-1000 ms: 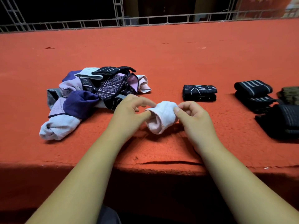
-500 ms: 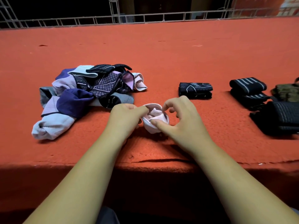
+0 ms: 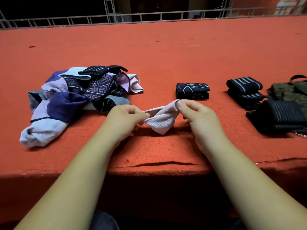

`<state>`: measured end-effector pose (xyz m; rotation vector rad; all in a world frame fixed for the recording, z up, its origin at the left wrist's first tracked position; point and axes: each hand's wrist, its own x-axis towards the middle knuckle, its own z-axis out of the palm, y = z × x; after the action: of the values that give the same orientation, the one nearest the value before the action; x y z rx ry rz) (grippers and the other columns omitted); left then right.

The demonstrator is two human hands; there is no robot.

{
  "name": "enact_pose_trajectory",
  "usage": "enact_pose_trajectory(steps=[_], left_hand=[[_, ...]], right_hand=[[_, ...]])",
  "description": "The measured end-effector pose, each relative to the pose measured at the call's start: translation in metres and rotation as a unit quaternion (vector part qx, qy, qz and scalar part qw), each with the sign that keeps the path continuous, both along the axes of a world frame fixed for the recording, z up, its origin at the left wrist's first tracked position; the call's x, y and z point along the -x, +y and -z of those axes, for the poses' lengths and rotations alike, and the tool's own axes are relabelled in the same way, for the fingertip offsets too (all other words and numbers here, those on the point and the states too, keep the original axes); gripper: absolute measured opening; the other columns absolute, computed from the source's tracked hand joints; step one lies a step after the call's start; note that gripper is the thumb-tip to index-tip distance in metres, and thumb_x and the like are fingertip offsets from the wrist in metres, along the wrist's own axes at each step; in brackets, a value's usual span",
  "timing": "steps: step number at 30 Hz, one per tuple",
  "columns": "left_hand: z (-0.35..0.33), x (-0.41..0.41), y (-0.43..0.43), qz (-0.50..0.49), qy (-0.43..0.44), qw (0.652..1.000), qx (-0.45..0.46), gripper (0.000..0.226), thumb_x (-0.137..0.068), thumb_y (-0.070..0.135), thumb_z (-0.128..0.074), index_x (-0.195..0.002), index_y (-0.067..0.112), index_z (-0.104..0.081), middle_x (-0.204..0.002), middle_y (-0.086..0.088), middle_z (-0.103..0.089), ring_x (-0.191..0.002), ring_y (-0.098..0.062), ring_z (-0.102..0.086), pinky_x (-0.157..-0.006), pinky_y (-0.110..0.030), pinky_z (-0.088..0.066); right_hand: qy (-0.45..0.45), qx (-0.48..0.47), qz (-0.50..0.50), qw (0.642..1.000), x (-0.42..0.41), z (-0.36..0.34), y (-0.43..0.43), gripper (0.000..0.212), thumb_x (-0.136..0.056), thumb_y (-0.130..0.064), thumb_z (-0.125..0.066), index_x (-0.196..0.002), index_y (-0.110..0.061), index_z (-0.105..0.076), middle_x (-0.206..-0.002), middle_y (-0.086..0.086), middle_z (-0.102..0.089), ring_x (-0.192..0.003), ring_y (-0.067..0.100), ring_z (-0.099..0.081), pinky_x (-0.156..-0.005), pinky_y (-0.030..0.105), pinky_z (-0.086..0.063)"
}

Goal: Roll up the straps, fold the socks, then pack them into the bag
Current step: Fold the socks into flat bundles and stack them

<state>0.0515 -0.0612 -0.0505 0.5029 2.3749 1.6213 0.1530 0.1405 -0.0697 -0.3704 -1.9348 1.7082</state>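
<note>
A pale pink sock [image 3: 162,120] is held just above the red carpeted surface, stretched between both hands. My left hand [image 3: 123,119] pinches its left edge and my right hand [image 3: 197,118] pinches its upper right corner. A loose pile of socks [image 3: 74,97], purple, lilac, black patterned and grey, lies to the left. One folded black sock [image 3: 192,90] with white lines sits behind my right hand. Rolled black straps with grey stripes [image 3: 244,87] and a larger dark roll [image 3: 282,116] lie at the right, next to an olive bag [image 3: 289,92].
The red carpet [image 3: 166,52] stretches far back to a metal truss rail [image 3: 149,16]. Its front edge [image 3: 157,170] drops off just below my wrists, with a small tear in the covering there.
The pink sock was a bunched ball between my hands; now both hands have pulled apart and stretched it out flat.
</note>
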Motion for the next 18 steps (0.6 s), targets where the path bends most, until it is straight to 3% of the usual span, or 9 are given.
enact_pose_trajectory(steps=[4, 7, 11, 13, 16, 18], left_hand=[[0.005, 0.007, 0.007, -0.021, -0.005, 1.0, -0.015, 0.022, -0.092, 0.021, -0.078, -0.076, 0.009, -0.07, -0.057, 0.001, -0.06, -0.05, -0.013, -0.049, -0.048, -0.024, -0.04], [0.008, 0.017, 0.01, -0.042, -0.032, 0.998, -0.044, 0.023, -0.093, 0.019, -0.076, -0.072, 0.016, -0.069, -0.063, -0.002, -0.063, -0.053, -0.011, -0.051, -0.047, -0.022, -0.035], [0.011, 0.036, 0.008, -0.086, -0.192, 0.962, -0.172, 0.021, -0.101, 0.02, -0.068, -0.08, 0.02, -0.067, -0.063, 0.004, -0.058, -0.051, -0.005, -0.049, -0.042, -0.018, -0.031], [0.011, 0.044, 0.002, -0.117, -0.255, 0.928, -0.245, 0.016, -0.103, 0.022, -0.066, -0.087, 0.021, -0.065, -0.06, 0.006, -0.053, -0.047, -0.003, -0.046, -0.04, -0.017, -0.034], [0.009, 0.041, 0.004, -0.089, -0.248, 0.928, -0.265, 0.014, -0.103, 0.028, -0.065, -0.091, 0.023, -0.068, -0.072, 0.009, -0.059, -0.065, -0.006, -0.053, -0.064, -0.026, -0.043], [0.006, 0.03, 0.013, -0.054, -0.236, 0.927, -0.287, 0.014, -0.105, 0.033, -0.061, -0.103, 0.025, -0.072, -0.093, 0.009, -0.074, -0.089, -0.01, -0.065, -0.083, -0.034, -0.044]], right_hand=[[-0.015, 0.223, -0.007, 0.975, 0.003, 0.0, 0.012, 0.016, -0.099, -0.032, -0.07, -0.105, -0.022, -0.081, -0.089, -0.012, -0.07, -0.082, 0.011, -0.052, -0.077, 0.034, -0.039], [0.009, 0.301, 0.008, 0.954, 0.006, -0.004, 0.019, 0.017, -0.103, -0.027, -0.065, -0.092, -0.02, -0.076, -0.077, -0.013, -0.068, -0.077, 0.011, -0.053, -0.077, 0.035, -0.038], [0.053, 0.384, 0.044, 0.921, 0.005, -0.008, 0.035, 0.018, -0.106, -0.021, -0.062, -0.089, -0.02, -0.068, -0.073, -0.007, -0.06, -0.069, 0.01, -0.054, -0.07, 0.029, -0.043], [0.081, 0.403, 0.074, 0.909, 0.004, -0.007, 0.049, 0.018, -0.106, -0.016, -0.062, -0.09, -0.015, -0.071, -0.079, -0.002, -0.067, -0.072, 0.013, -0.062, -0.076, 0.035, -0.055], [0.1, 0.376, 0.102, 0.916, 0.002, -0.002, 0.061, 0.018, -0.105, -0.013, -0.062, -0.095, -0.009, -0.076, -0.086, 0.005, -0.077, -0.08, 0.019, -0.073, -0.099, 0.05, -0.058], [0.082, 0.314, 0.095, 0.941, 0.0, 0.0, 0.06, 0.016, -0.104, -0.014, -0.063, -0.097, -0.009, -0.076, -0.087, 0.005, -0.078, -0.078, 0.019, -0.073, -0.088, 0.044, -0.059]])
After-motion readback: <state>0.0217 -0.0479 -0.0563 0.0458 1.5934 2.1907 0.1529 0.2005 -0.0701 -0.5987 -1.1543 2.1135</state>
